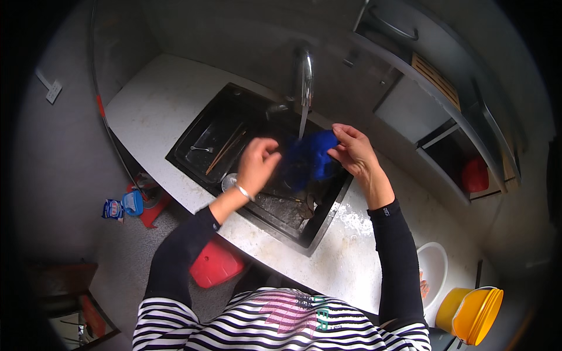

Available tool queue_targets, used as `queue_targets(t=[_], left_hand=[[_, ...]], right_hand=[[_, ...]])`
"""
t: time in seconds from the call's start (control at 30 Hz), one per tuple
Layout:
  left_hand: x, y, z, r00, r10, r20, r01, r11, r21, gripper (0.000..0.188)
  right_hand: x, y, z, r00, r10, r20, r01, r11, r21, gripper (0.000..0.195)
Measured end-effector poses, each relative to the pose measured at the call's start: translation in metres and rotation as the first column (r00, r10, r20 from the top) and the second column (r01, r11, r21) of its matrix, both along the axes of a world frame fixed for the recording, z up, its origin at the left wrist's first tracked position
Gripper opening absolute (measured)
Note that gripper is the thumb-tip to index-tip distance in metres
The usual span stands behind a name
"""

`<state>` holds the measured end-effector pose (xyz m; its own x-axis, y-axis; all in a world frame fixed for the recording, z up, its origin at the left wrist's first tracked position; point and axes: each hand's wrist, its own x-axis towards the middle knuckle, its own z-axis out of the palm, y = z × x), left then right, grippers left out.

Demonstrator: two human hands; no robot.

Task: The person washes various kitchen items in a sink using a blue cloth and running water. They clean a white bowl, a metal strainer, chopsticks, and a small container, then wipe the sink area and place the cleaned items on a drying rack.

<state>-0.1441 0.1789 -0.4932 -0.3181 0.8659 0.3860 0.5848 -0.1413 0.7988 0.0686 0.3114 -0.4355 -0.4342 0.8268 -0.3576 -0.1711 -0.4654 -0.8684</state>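
My right hand pinches the upper edge of a blue cloth between thumb and fingers, over the right basin of a dark double sink. The cloth hangs down, blurred, beside water running from a chrome faucet. My left hand is raised left of the cloth, fingers curled and apart, holding nothing visible. Below it, partly hidden by my wrist, is a clear round dish. In the left basin lie a pair of chopsticks and a small metal utensil. Water stands in the right basin, where a small cup-like object lies.
A pale countertop surrounds the sink and is wet at its right. To the right are a white bowl with orange pieces and a yellow bucket. A red plastic stool stands below the counter's front edge. Wall cabinets hang at upper right.
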Motion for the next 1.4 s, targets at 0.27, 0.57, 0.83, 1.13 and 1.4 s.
queue_targets(t=[0.27, 0.57, 0.83, 1.13, 1.4], left_hand=[[0.079, -0.019, 0.049, 0.914, 0.106, -0.393, -0.034, 0.982, 0.186, 0.085], [0.038, 0.032, 0.180, 0.982, -0.175, -0.073, 0.183, 0.977, 0.110, 0.019], [0.047, 0.040, 0.266, 0.871, -0.466, 0.152, 0.429, 0.875, 0.225, 0.019], [-0.089, -0.003, 0.156, 0.894, -0.098, 0.438, 0.167, 0.978, -0.122, 0.019], [-0.086, 0.009, -0.103, 0.981, 0.196, -0.007, -0.160, 0.777, -0.609, 0.046]], right_hand=[[0.004, -0.035, 0.065, 0.963, -0.067, -0.262, 0.067, 0.998, -0.009, 0.023], [0.017, -0.044, 0.099, 0.979, 0.047, -0.199, 0.047, 0.897, 0.440, 0.052], [0.014, -0.047, -0.136, 0.928, 0.053, 0.369, -0.263, 0.795, 0.547, 0.032], [0.005, -0.006, -0.060, 0.943, -0.142, 0.302, 0.008, 0.915, 0.404, 0.027], [-0.027, 0.012, -0.072, 0.726, -0.039, 0.687, -0.467, 0.705, 0.533, 0.015]])
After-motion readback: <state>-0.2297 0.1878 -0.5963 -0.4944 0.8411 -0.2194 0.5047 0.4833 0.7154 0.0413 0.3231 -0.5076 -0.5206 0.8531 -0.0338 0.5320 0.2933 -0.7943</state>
